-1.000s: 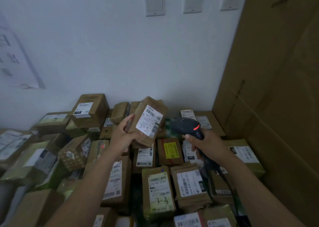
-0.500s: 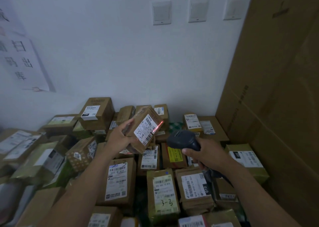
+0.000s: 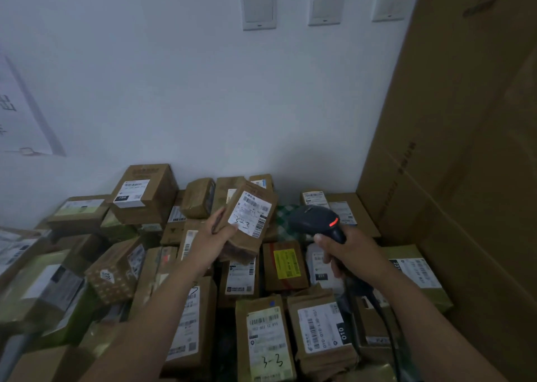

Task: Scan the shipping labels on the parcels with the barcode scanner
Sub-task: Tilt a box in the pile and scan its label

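My left hand grips a small brown parcel by its left side and holds it above the pile. Its white shipping label, hand-marked "3-3", faces me. My right hand grips the handle of a black barcode scanner. The scanner's head points left at the parcel and sits just to its right, with an orange-red light on its top. A black cable hangs from the handle.
Several labelled cardboard parcels cover the floor below, among them one marked "3-3", one marked "010" and a taller box at the back left. A big cardboard carton stands on the right against the white wall.
The red scan line on the label half a second ago is gone. The parcel now stands more upright. The scanner has risen and its head has come closer to the parcel.
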The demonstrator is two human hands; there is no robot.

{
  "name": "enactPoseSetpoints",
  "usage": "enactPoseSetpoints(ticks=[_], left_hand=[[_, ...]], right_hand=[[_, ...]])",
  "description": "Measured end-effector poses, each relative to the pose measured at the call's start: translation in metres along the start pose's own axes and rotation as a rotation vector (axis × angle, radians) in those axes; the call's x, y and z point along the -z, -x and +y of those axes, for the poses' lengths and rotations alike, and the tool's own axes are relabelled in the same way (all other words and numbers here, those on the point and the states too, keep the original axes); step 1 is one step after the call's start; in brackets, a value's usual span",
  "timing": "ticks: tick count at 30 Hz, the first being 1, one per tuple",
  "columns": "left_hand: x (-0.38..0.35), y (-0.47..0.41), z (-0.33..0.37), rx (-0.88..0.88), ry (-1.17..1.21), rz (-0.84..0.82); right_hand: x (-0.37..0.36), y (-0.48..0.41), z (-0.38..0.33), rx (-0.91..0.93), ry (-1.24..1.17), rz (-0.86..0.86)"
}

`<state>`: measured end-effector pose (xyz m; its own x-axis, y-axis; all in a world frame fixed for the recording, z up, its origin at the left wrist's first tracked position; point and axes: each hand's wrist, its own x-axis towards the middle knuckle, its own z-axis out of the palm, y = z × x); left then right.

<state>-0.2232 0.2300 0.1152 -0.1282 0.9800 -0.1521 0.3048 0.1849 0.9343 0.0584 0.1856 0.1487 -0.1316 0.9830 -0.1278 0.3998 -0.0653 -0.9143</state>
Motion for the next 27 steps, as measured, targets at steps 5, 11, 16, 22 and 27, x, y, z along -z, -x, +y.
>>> enactPoseSetpoints(ticks=[5, 11, 16, 22, 27], left_hand=[[-0.058, -0.024, -0.018, 0.120, 0.039, -0.112], [-0.123, -0.051, -0.056, 0.291, -0.001, -0.086], [-0.155, -0.065, -0.079, 0.367, -0.032, -0.012], [-0.167, -0.074, -0.098, 0.359, -0.257, -0.151], [-0.161, -0.077, -0.105, 0.301, -0.480, -0.167]], right_hand=[[0.018, -0.038, 0.001, -0.019, -0.094, 0.121], [0.026, -0.077, 0.018, -0.034, -0.245, 0.199], [0.015, -0.092, 0.043, -0.077, -0.237, 0.171], [-0.003, -0.106, 0.059, -0.095, -0.249, 0.114], [-0.012, -0.117, 0.060, -0.092, -0.238, 0.082]])
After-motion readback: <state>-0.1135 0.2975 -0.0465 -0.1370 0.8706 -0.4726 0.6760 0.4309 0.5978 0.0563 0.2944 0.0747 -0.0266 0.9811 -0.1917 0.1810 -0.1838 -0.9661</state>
